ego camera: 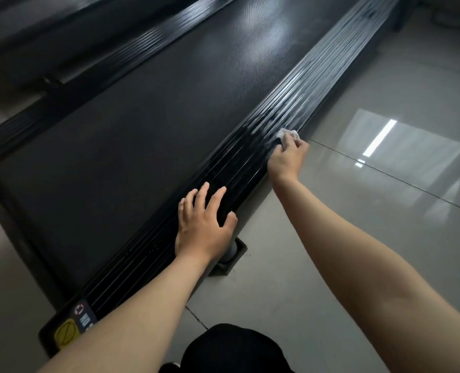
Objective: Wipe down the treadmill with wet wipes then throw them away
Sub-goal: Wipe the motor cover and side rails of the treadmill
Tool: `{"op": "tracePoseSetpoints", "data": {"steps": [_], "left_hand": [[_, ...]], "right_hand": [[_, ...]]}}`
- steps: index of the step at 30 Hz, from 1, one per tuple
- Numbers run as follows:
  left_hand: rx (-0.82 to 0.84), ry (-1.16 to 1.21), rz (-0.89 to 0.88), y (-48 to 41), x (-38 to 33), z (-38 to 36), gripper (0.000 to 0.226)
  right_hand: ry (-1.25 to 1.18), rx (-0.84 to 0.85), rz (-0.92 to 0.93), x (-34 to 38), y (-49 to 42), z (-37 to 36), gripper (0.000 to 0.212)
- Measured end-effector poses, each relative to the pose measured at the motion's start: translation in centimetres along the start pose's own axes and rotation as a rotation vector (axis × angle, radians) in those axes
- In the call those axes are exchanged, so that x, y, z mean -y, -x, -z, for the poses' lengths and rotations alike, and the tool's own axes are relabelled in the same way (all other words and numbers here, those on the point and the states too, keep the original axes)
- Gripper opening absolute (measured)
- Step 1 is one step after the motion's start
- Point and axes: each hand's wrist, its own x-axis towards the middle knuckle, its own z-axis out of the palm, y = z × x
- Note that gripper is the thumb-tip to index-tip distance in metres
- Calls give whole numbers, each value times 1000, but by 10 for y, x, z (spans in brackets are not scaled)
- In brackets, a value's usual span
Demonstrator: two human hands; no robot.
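A black treadmill [132,135] stretches from the lower left to the upper right, with a dark belt and a ribbed side rail [250,157] on its right. My right hand [288,160] presses a crumpled white wet wipe [286,135] onto the rail's outer edge; only the top of the wipe shows past my fingers. My left hand [206,224] lies flat on the same rail nearer to me, fingers spread, holding nothing. The rail beyond the wipe shines wet.
Glossy grey tiled floor [371,211] lies to the right of the treadmill, reflecting a window. A small foot with a wheel [231,255] sticks out below the rail under my left hand. Warning stickers [72,325] sit at the rail's near end. My dark-clothed knee [231,348] is at the bottom.
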Motion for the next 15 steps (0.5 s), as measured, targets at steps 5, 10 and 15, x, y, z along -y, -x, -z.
{"op": "tracePoseSetpoints", "data": {"steps": [5, 10, 15], "left_hand": [[-1, 17, -1, -2, -1, -2, 60], [-44, 5, -6, -2, 0, -3, 63], [-43, 121, 19, -1, 2, 0, 66]], "right_hand": [[459, 124, 388, -1, 19, 6, 36], [565, 488, 672, -3, 91, 6, 35], [821, 556, 576, 16, 39, -12, 46]]}}
